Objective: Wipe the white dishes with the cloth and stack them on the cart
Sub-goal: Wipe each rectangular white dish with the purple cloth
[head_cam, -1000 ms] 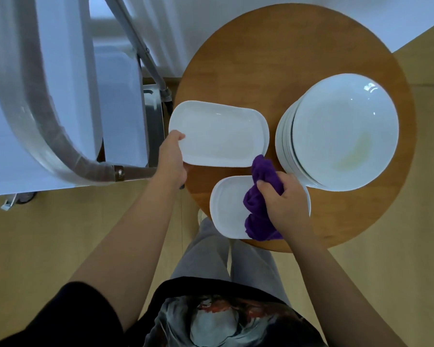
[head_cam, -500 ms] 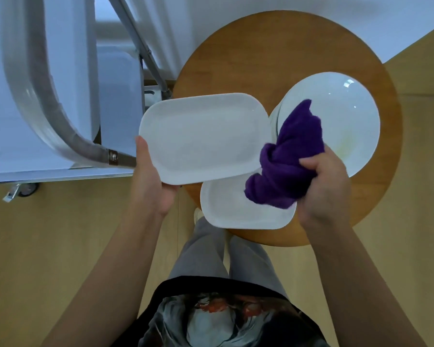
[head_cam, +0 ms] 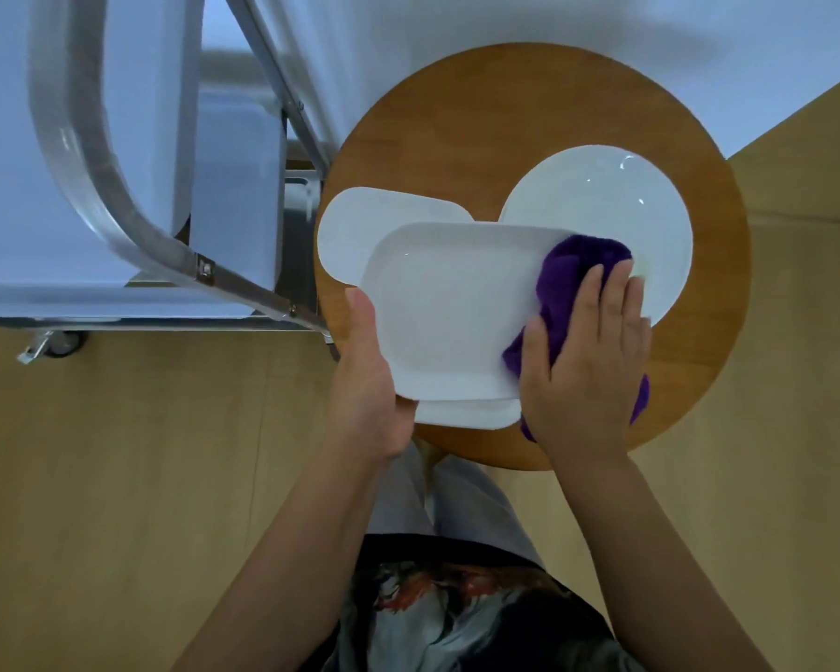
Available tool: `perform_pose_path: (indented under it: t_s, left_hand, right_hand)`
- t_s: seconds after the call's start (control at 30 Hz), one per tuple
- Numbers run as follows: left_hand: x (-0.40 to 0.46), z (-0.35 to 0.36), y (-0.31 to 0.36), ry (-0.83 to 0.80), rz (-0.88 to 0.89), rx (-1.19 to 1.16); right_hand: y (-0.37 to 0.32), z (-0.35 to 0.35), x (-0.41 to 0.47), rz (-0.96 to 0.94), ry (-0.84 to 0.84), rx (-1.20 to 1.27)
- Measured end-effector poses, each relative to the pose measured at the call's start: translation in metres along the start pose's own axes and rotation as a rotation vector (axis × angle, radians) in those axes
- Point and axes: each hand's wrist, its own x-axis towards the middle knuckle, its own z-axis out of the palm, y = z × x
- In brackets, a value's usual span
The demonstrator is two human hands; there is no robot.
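Right now the person is holding a white rectangular dish [head_cam: 452, 312] up over the near-left part of the round wooden table [head_cam: 481, 114], which is serving here as the landmark. The left hand [head_cam: 374, 380] is gripping the dish's left short edge, thumb lying up along the rim and the fingers hidden beneath it. The right hand [head_cam: 588, 356] is pressing a purple cloth [head_cam: 568, 274] against the dish's right end, its fingers lying nearly straight and flat over the fabric, palm down; part of the cloth is spilling out below the wrist toward the table's near edge.

The dish's long axis is running left to right across the table, so it is lying between the two hands, one at each end. By my judgement the wipe is only starting at the right end, and the stroke is going to have to travel leftward along that long axis toward the gripping hand.

Two more white rectangular dishes are resting on the table under the held one: one [head_cam: 384, 220] is showing beyond its far-left corner, another [head_cam: 466, 413] is peeking out along its near edge. A stack of round white plates [head_cam: 602, 206] is sitting on the table's right half, partly covered by the cloth hand.

The cart [head_cam: 93, 152] is standing just left of the table, so the left hand is the nearer one for setting the dish down there.
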Motion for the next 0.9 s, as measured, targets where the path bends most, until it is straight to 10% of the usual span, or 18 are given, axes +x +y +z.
perform_pose_path:
  t_s: [0.3, 0.9]
  left_hand:
    - [-0.003, 0.032, 0.013, 0.022, 0.014, 0.151]
    - [-0.018, 0.011, 0.017, 0.088, -0.034, 0.085]
  right_hand:
    - [-0.015, -0.002, 0.020, -0.033, -0.087, 0.084]
    - [-0.034, -0.019, -0.005, -0.695, -0.452, 0.522]
